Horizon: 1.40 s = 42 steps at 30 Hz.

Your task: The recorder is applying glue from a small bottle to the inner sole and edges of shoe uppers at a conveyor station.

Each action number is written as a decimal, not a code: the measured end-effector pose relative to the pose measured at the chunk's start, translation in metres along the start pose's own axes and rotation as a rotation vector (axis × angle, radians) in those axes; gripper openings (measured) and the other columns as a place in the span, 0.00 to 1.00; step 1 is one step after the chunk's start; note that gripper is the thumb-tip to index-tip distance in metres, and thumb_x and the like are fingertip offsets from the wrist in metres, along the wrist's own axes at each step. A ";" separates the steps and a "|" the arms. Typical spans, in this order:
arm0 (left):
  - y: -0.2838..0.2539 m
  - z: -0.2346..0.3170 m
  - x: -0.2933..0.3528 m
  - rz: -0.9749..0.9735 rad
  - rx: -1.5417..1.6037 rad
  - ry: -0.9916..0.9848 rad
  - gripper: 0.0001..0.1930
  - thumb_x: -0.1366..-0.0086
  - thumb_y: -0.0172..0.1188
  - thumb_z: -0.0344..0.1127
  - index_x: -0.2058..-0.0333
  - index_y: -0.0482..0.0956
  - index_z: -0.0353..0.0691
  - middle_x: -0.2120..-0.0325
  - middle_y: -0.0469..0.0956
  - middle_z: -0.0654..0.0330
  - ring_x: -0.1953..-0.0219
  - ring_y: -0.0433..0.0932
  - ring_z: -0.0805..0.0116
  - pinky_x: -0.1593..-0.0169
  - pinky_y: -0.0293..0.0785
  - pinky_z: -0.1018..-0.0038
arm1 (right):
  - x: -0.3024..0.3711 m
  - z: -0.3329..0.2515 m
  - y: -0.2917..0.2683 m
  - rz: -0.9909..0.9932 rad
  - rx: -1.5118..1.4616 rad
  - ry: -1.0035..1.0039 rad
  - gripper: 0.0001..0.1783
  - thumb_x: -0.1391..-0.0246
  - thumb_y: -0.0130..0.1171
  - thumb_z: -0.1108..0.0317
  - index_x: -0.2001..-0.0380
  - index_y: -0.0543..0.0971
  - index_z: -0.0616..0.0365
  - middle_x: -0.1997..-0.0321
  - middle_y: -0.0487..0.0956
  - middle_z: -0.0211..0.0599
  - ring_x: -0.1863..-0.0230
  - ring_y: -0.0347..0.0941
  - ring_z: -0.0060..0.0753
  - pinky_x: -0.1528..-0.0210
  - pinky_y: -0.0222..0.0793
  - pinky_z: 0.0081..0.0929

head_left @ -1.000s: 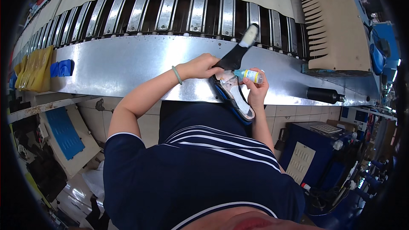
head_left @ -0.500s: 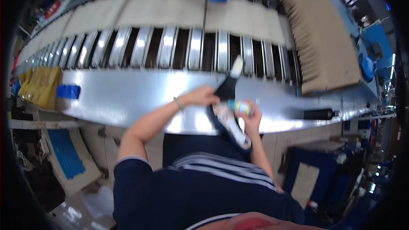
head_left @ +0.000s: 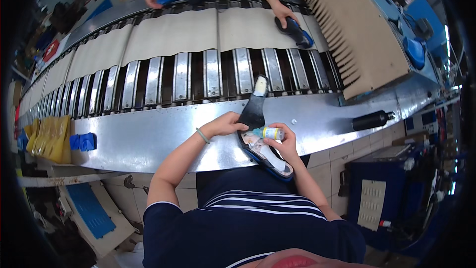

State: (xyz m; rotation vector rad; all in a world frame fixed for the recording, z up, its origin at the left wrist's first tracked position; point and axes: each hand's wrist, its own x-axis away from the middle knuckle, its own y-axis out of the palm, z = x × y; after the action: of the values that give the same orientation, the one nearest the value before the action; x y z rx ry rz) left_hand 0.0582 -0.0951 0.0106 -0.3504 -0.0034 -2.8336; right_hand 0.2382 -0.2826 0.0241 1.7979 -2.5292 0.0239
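Observation:
My left hand [head_left: 228, 123] is closed on a black sole [head_left: 255, 109] with a cream patch at its far end, fingers at its near end. Below it, against the table edge, lies a blue-edged shoe [head_left: 270, 156], its pale, stained underside facing up. Whether sole and shoe are joined under my fingers I cannot tell. My right hand [head_left: 285, 144] grips a small glue bottle [head_left: 272, 133] with a white and yellow label. The bottle lies nearly level, its teal tip pointing left at the place where sole and shoe meet.
Beyond the metal table [head_left: 148, 139] runs a slatted conveyor [head_left: 182, 72] with a cream cloth strip. A co-worker's hand [head_left: 285, 12] touches a dark shoe [head_left: 295, 33] there. A slit cardboard flap [head_left: 359, 34], black cylinder [head_left: 372, 120], blue piece [head_left: 83, 141] and yellow sheets [head_left: 51, 139] stand around.
The view has shifted. The co-worker's hands, earlier together on a blue thing, are now apart, one with a dark shoe on the strip. My hands keep their hold on the sole and bottle.

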 end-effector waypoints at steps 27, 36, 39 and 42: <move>0.012 -0.007 0.012 0.191 -0.273 0.164 0.18 0.34 0.57 0.43 0.70 0.78 0.29 0.84 0.75 0.56 0.80 0.67 0.73 0.73 0.66 0.71 | 0.002 0.009 -0.003 -0.019 -0.145 0.025 0.22 0.54 0.67 0.79 0.53 0.74 0.64 0.58 0.78 0.35 0.57 0.74 0.22 0.53 0.71 0.21; 0.002 -0.012 0.003 0.116 -0.254 0.099 0.18 0.34 0.56 0.43 0.67 0.80 0.29 0.79 0.78 0.60 0.75 0.69 0.77 0.67 0.69 0.74 | -0.013 0.005 0.003 -0.136 0.006 -0.032 0.24 0.57 0.70 0.77 0.53 0.77 0.63 0.55 0.78 0.34 0.54 0.75 0.24 0.50 0.71 0.22; -0.004 -0.023 -0.004 0.099 -0.279 0.061 0.18 0.34 0.56 0.43 0.66 0.80 0.29 0.77 0.79 0.59 0.73 0.70 0.77 0.65 0.69 0.75 | -0.019 0.004 0.006 -0.177 0.038 -0.003 0.24 0.57 0.70 0.77 0.53 0.77 0.62 0.54 0.78 0.34 0.54 0.75 0.24 0.51 0.71 0.21; -0.007 -0.022 -0.006 0.071 -0.204 0.017 0.18 0.34 0.56 0.43 0.66 0.79 0.28 0.78 0.77 0.60 0.74 0.69 0.78 0.66 0.69 0.75 | -0.021 0.003 0.006 -0.207 0.053 0.026 0.24 0.57 0.70 0.78 0.53 0.77 0.62 0.55 0.78 0.34 0.54 0.75 0.23 0.51 0.72 0.21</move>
State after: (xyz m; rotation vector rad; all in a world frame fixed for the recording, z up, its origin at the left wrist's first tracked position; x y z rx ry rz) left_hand 0.0569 -0.0878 -0.0123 -0.3620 0.2976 -2.7723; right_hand 0.2393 -0.2605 0.0207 2.0553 -2.3338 0.1080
